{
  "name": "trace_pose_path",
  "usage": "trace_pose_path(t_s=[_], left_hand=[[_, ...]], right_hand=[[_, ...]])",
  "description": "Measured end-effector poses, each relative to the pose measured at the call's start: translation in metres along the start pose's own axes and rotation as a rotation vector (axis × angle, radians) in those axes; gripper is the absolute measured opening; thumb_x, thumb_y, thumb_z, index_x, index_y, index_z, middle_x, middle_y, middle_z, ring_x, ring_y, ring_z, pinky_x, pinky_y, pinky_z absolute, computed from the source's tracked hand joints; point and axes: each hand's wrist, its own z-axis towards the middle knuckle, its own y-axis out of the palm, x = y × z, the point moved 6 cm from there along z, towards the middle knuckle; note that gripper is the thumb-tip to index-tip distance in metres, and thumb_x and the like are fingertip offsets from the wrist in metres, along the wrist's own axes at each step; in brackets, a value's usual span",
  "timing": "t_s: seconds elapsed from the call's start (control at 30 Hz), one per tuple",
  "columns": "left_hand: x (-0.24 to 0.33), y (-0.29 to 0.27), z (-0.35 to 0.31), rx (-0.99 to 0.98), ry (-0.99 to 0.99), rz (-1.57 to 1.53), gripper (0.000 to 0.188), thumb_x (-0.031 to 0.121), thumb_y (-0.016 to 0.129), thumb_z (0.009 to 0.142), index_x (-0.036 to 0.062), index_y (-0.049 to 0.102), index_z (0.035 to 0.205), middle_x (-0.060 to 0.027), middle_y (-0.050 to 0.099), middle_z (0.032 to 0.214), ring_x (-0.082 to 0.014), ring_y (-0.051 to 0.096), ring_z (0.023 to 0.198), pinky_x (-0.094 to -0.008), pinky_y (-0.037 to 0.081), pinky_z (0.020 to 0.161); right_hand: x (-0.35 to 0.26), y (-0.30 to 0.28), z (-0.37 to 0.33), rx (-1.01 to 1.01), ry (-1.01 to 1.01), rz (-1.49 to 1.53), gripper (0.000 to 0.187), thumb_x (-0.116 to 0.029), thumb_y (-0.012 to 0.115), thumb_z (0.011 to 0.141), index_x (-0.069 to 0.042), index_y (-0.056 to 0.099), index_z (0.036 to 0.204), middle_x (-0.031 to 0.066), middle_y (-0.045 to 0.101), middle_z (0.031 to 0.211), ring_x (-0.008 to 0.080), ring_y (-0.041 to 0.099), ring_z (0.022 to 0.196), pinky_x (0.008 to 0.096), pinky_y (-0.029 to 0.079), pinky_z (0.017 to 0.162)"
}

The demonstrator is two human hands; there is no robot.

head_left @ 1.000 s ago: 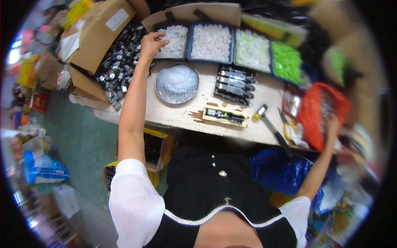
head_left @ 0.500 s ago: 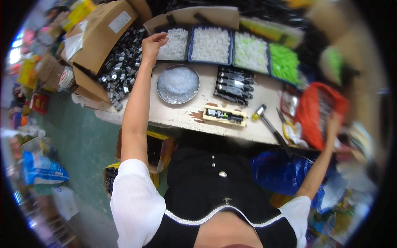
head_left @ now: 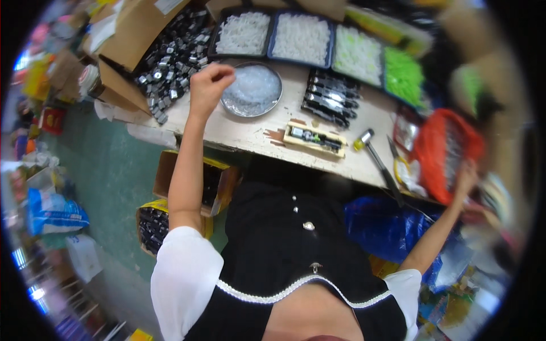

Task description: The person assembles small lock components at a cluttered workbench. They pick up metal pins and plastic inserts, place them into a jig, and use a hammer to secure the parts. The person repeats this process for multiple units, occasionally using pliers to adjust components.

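My left hand hovers at the left rim of a round metal dish with a translucent whitish mass in it. Thumb and fingertips are pinched together; whatever they hold, if anything, is too small to make out. Far to the right, my right hand is at the edge of a red plastic bag containing greyish small parts. Its fingers are blurred and partly hidden. Between the hands, a cream-coloured holder on the bench carries a black and silver assembly.
Trays of white pieces and green pieces line the back. Black assemblies lie before them. A hammer and yellow-handled scissors lie at right. Black and silver parts spill from a carton at left.
My left hand has come back from the tray of white pieces to the dish's left rim, its fingers pinched. My right hand stays at the red bag. The whole view has shifted slightly.
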Motion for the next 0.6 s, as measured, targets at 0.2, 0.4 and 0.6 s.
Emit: trace_pose_path(t_s=[0.2,0.4,0.6], left_hand=[[-0.022,-0.001,-0.041,-0.034,0.159,0.41,0.009,0.001,0.065,0.066,0.0024,0.065,0.075,-0.0085,0.06,0.071,-0.0251,0.055,0.068,-0.0339,0.045,0.062],[-0.025,0.02,-0.037,-0.045,0.286,0.735,0.007,0.002,0.062,0.068,0.0047,0.063,0.074,-0.0078,0.059,0.075,-0.0267,0.055,0.078,-0.0369,0.045,0.064],[-0.021,0.007,-0.035,-0.008,0.18,0.562,0.007,0.001,0.061,0.067,0.0034,0.063,0.074,-0.0087,0.059,0.075,-0.0272,0.055,0.074,-0.0372,0.045,0.063]], right_hand=[[-0.138,-0.034,-0.035,0.151,-0.248,0.323,0.018,-0.007,0.061,0.082,-0.002,0.062,0.1,0.0053,0.06,0.096,0.0126,0.056,0.086,0.0261,0.045,0.075],[-0.237,-0.004,-0.075,0.005,-0.481,0.415,0.018,-0.005,0.061,0.082,-0.003,0.063,0.1,0.0037,0.06,0.09,0.0101,0.055,0.08,0.024,0.043,0.071],[-0.259,0.02,-0.103,-0.158,-0.29,0.566,0.021,-0.004,0.06,0.083,-0.003,0.062,0.104,0.001,0.058,0.082,0.0073,0.05,0.073,0.0207,0.041,0.067]])
